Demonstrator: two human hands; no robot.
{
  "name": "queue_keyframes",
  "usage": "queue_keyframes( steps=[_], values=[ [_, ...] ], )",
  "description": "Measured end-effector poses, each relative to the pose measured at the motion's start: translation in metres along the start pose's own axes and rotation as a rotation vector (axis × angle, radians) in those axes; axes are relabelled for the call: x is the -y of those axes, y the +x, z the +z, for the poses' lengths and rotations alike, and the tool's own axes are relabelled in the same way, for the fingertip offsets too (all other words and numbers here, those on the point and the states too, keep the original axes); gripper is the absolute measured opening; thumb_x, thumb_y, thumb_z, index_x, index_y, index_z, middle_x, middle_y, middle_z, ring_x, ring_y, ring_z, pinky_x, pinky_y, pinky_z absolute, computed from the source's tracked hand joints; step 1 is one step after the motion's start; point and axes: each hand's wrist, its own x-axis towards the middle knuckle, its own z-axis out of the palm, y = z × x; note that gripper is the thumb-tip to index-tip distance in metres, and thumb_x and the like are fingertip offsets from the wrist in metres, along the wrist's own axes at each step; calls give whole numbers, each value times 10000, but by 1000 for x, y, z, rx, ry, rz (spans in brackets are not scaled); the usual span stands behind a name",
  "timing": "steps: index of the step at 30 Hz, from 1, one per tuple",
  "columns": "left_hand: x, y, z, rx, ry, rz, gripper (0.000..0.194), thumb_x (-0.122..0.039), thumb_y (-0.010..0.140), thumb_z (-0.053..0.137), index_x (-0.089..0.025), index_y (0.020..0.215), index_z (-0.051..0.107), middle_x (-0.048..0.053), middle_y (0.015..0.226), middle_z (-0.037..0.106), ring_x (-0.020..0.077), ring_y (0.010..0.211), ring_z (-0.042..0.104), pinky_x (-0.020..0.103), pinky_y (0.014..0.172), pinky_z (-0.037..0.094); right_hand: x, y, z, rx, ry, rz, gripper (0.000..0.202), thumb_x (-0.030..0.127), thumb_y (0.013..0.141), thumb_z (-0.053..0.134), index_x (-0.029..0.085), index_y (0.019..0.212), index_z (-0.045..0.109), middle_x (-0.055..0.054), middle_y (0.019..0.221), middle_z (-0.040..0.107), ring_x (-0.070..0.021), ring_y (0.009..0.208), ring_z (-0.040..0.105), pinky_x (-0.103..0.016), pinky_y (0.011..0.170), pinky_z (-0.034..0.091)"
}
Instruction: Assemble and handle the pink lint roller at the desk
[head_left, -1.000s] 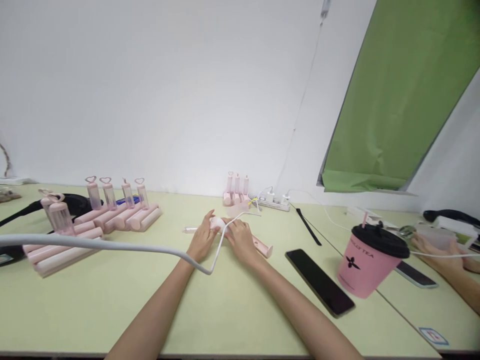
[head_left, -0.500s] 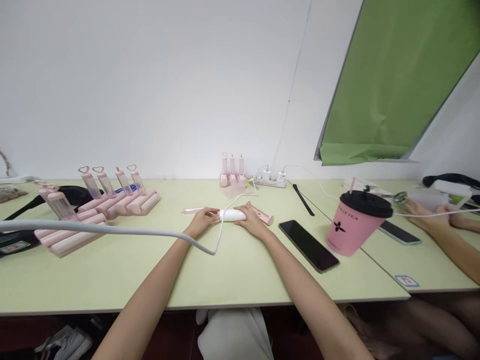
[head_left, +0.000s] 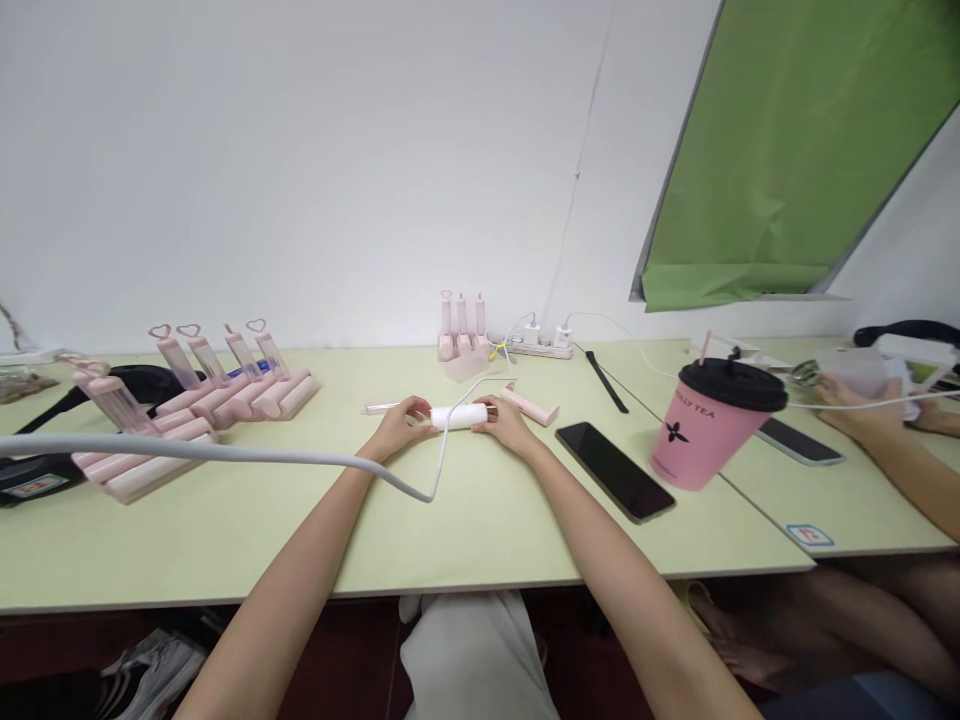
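Between both hands, a short white roll [head_left: 469,416] lies sideways just above or on the pale green table. My left hand [head_left: 405,426] has its fingers closed around the roll's left end. Its right end is gripped by my right hand [head_left: 504,420], with the fingertips at the edge. Beside the right hand sits a pink half-round cover [head_left: 534,407]. A clear handle piece [head_left: 379,408] lies just behind my left hand. A white cable [head_left: 445,440] hangs across the view in front of the roll.
Several pink rollers with upright clear handles [head_left: 202,360] stand left, more [head_left: 461,330] at the wall by a power strip [head_left: 536,348]. To the right are a phone [head_left: 615,472], a black strap [head_left: 606,382] and a pink cup [head_left: 694,430]. A co-worker's hands [head_left: 844,405] work far right.
The white roll now shows more openly between my hands, gripped at its two ends. My right hand no longer lies over the pink cover, which appears shifted slightly right. The view tilts slightly.
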Motion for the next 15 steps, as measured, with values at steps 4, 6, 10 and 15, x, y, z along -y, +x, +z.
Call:
queue_keyframes(
  steps=[4, 6, 10, 15],
  values=[
    [-2, 0, 0, -3, 23, 30, 463, -395, 589, 703, -154, 942, 527, 50, 939, 576, 154, 835, 535, 254, 670, 428, 9, -2, -1, -88, -257, -72, 490, 115, 596, 715, 107, 1071, 595, -86, 1037, 556, -141, 924, 538, -269, 860, 426],
    [-1, 0, 1, 2, 39, 44, 414, -401, 611, 687, -151, 904, 535, 48, 907, 578, 150, 818, 536, 251, 667, 428, 10, -1, -2, -101, -351, -70, 468, 147, 618, 713, 115, 1074, 607, -82, 1009, 554, -133, 867, 529, -271, 836, 422],
    [3, 1, 3, 4, 66, 54, 323, -429, 680, 626, -138, 791, 540, 46, 829, 570, 141, 771, 534, 253, 670, 425, 8, -1, -2, -119, -330, 8, 596, 191, 595, 734, 98, 1144, 519, -66, 975, 540, -107, 766, 509, -257, 767, 427],
    [4, 0, 3, 3, 35, 48, 524, -405, 595, 710, -163, 993, 472, 47, 969, 551, 128, 800, 523, 235, 657, 424, 6, -3, -1, -119, -284, -24, 574, 233, 581, 732, 121, 1053, 423, -46, 978, 497, -93, 741, 496, -241, 707, 418]
  ],
)
